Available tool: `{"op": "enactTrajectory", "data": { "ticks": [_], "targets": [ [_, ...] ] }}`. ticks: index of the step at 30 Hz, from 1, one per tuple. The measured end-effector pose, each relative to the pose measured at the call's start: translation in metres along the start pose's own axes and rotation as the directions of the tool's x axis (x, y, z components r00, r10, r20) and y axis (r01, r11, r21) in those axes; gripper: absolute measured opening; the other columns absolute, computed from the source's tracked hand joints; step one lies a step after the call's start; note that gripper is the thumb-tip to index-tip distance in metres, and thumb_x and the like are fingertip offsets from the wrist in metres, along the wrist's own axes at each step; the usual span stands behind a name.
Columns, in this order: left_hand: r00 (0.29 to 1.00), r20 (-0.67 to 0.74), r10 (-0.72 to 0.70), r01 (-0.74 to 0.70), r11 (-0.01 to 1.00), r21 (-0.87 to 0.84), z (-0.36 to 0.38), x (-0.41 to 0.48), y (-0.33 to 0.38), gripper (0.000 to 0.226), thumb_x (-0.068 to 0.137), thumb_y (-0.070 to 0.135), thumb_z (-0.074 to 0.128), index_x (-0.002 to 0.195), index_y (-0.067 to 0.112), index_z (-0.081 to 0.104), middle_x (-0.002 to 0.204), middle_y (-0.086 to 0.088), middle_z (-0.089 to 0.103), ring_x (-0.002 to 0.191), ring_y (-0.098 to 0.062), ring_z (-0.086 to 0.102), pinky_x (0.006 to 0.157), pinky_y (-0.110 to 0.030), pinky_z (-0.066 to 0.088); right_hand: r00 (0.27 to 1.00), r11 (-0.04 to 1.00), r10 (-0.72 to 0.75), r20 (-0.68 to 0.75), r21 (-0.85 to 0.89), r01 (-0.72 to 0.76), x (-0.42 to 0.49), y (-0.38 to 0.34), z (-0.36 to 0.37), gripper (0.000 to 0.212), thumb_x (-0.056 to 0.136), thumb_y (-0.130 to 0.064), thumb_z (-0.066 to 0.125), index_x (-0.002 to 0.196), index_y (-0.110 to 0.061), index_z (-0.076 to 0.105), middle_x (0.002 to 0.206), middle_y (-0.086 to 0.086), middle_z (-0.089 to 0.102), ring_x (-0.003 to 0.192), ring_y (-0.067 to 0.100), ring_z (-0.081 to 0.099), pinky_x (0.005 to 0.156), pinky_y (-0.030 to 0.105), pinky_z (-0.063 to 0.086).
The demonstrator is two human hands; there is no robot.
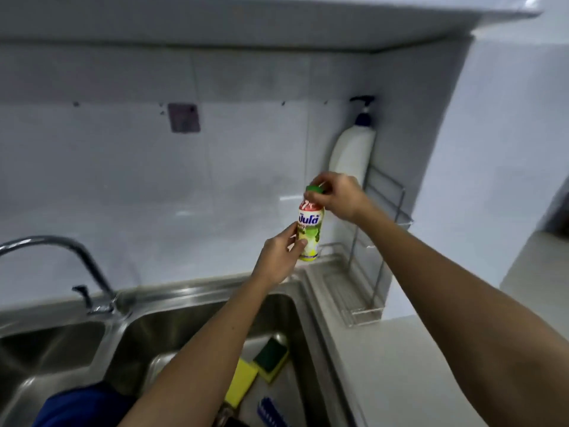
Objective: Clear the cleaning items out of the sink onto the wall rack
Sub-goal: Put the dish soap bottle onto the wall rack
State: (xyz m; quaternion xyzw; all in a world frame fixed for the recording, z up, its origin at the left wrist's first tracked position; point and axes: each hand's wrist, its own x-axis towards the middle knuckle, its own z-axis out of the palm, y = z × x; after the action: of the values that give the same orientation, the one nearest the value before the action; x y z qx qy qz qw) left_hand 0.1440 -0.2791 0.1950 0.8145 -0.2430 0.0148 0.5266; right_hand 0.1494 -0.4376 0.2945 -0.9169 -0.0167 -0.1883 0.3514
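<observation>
Dish-soap bottle (310, 231) held upright above the sink's (197, 291) back corner, just beside the wall rack (385, 211): left hand (278, 257) fingers wrapped round its body, right hand (337, 195) fingers pinching the green cap (314, 188).

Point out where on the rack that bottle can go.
The rack is bare in front of the white pump bottle, out to its near end. Both hands hold the dish soap. The right basin is crowded with sponges.
</observation>
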Motion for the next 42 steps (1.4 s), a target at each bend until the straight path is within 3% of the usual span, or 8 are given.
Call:
{"op": "enactTrajectory", "data": {
  "ticks": [8,19,26,29,31,35,39,42],
  "targets": [
    [0.993,0.078,0.088,-0.090,0.996,0.024,0.041,0.085,0.089,0.056,0.102,0.026,0.037,0.153,0.023,0.013,0.148,-0.001,0.044,0.131,-0.018,0.046,0.098,-0.020,0.031,0.980,0.996,0.001,-0.197,-0.092,-0.020,0.058,0.008,-0.105,0.037,0.085,-0.034,0.066,0.106,-0.004,0.063,0.105,0.018,0.070,0.090,0.033,0.068,0.081,0.044,0.057],
    [0.974,0.222,0.039,-0.074,0.985,0.153,0.080,0.130,0.088,0.060,0.101,0.027,0.037,0.153,0.026,0.007,0.157,-0.004,0.031,0.142,-0.025,0.034,0.118,-0.033,0.027,0.991,0.837,0.121,-0.056,-0.531,-0.132,0.082,0.018,-0.107,0.034,0.098,-0.026,0.047,0.116,0.000,0.058,0.111,0.019,0.067,0.100,0.031,0.065,0.082,0.035,0.052],
    [0.977,0.215,0.007,-0.076,0.947,0.313,0.091,0.151,0.088,0.058,0.101,0.026,0.033,0.152,0.019,0.006,0.145,-0.019,0.045,0.123,-0.036,0.052,0.098,-0.035,0.044,0.968,0.806,0.194,-0.158,-0.537,-0.250,0.098,0.050,-0.086,0.036,0.100,-0.012,0.041,0.065,-0.008,0.046,0.063,0.002,0.048,0.053,0.014,0.048,0.041,0.021,0.026],
    [0.974,0.225,-0.012,-0.071,0.932,0.356,0.090,0.154,0.082,0.060,0.100,0.026,0.032,0.153,0.020,0.005,0.146,-0.020,0.043,0.123,-0.038,0.051,0.099,-0.038,0.045,0.974,0.835,0.169,-0.153,-0.503,-0.224,0.098,0.052,-0.084,0.022,0.100,-0.009,0.040,0.098,-0.004,0.061,0.098,0.009,0.068,0.080,0.018,0.066,0.044,0.022,0.032],
    [0.973,0.232,0.011,-0.095,0.931,0.352,0.088,0.151,0.080,0.058,0.099,0.023,0.033,0.152,0.021,0.011,0.149,-0.019,0.041,0.128,-0.038,0.048,0.106,-0.038,0.043,0.972,0.853,0.189,-0.142,-0.466,-0.234,0.096,0.055,-0.082,0.025,0.099,-0.007,0.039,0.112,0.001,0.059,0.115,0.014,0.066,0.072,0.015,0.061,0.044,0.020,0.040],
    [0.977,0.202,0.069,-0.149,0.897,0.416,0.082,0.145,0.073,0.047,0.100,0.020,0.031,0.146,0.013,0.027,0.148,-0.017,0.039,0.138,-0.034,0.035,0.115,-0.042,0.025,0.980,0.827,0.105,-0.168,-0.532,-0.180,0.082,0.058,-0.070,0.040,0.093,0.006,0.042,0.133,0.005,0.043,0.138,0.019,0.046,0.112,0.033,0.059,0.089,0.036,0.051],
    [0.991,0.117,0.061,-0.109,0.878,0.465,0.063,0.131,0.062,0.045,0.102,0.020,0.029,0.144,0.005,0.029,0.149,-0.018,0.037,0.139,-0.032,0.034,0.117,-0.042,0.020,0.984,0.843,0.078,-0.159,-0.517,-0.151,0.054,0.052,-0.057,0.060,0.093,-0.002,0.042,0.148,0.000,0.018,0.160,0.010,0.012,0.142,0.032,0.025,0.101,0.046,0.043],
    [0.996,0.084,0.017,-0.060,0.839,0.541,0.038,0.112,0.044,0.051,0.102,0.022,0.028,0.150,0.006,0.020,0.156,-0.016,0.029,0.145,-0.029,0.026,0.122,-0.044,0.014,0.978,0.838,0.030,-0.205,-0.529,-0.136,0.039,0.041,-0.038,0.059,0.092,-0.009,0.046,0.145,0.005,0.025,0.157,0.016,0.019,0.145,0.032,0.017,0.109,0.048,0.038]
  ]
}}
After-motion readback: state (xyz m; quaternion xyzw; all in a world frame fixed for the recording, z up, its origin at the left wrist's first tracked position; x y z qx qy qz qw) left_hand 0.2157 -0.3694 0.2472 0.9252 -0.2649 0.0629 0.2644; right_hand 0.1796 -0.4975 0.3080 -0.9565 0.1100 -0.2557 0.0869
